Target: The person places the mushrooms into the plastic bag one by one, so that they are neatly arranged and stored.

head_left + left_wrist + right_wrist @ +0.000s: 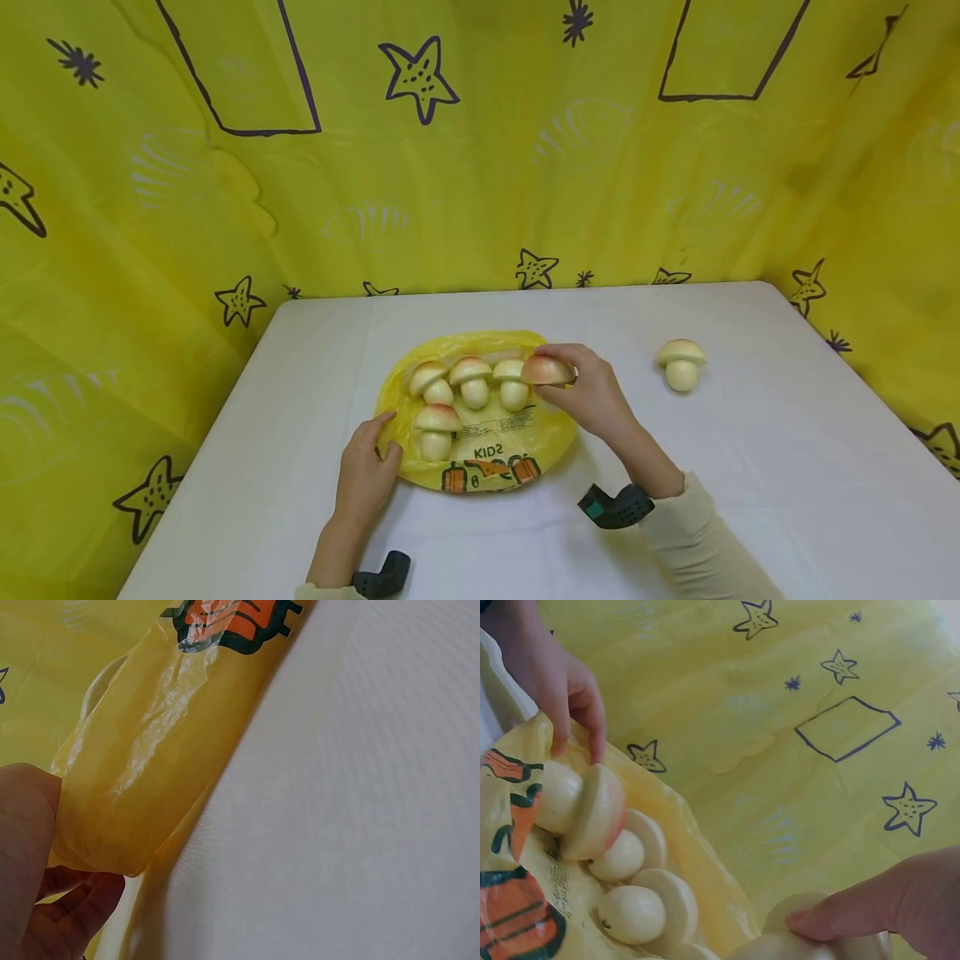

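Note:
My right hand (594, 393) grips a toy mushroom (546, 370) by its reddish-tan cap, over the right end of a yellow plastic bag (480, 433). The bag is spread in an oval on the table, printed with KIDS and orange wheels. Three pale mushrooms stand in a row along its far side, among them the middle one (472, 383). Another mushroom (435, 432), red-tinged on top, is nearer its left end. My left hand (367, 462) pinches the bag's left edge. In the left wrist view, the thumb and fingers (79, 919) lie on either side of that edge.
One more mushroom (681, 365) stands upright on the white table (750, 467), to the right of the bag. A yellow curtain (480, 183) with star drawings hangs behind and along both sides. Dark camera mounts (617, 507) sit at both wrists.

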A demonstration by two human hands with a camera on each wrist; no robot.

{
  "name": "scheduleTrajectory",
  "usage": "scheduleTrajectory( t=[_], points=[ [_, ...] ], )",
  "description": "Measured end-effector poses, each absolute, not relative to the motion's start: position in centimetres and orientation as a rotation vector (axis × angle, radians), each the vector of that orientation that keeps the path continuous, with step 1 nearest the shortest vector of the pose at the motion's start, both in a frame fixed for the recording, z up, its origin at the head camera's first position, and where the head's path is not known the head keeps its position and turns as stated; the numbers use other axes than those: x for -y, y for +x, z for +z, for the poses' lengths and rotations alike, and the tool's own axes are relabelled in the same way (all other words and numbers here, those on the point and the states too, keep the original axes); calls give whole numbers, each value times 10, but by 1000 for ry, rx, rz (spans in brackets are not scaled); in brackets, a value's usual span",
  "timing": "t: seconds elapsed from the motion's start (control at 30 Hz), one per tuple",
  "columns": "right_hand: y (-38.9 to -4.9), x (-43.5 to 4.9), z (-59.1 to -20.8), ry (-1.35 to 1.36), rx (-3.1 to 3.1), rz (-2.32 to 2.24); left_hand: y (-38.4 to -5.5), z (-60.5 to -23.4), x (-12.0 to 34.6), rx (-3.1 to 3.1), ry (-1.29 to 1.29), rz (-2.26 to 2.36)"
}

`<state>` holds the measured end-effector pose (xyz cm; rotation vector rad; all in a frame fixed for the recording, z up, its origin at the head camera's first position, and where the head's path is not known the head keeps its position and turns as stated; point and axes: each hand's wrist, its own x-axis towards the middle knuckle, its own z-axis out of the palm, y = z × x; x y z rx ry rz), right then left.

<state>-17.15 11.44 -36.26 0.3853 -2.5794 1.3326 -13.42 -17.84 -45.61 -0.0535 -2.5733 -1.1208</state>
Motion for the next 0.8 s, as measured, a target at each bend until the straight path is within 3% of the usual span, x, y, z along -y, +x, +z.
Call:
scheduleTrajectory(
  t=[0.8],
  points=[
    [-167,-80,-387,335,2658,1360,-135,-457,178,2574,-53,-1122]
  ],
)
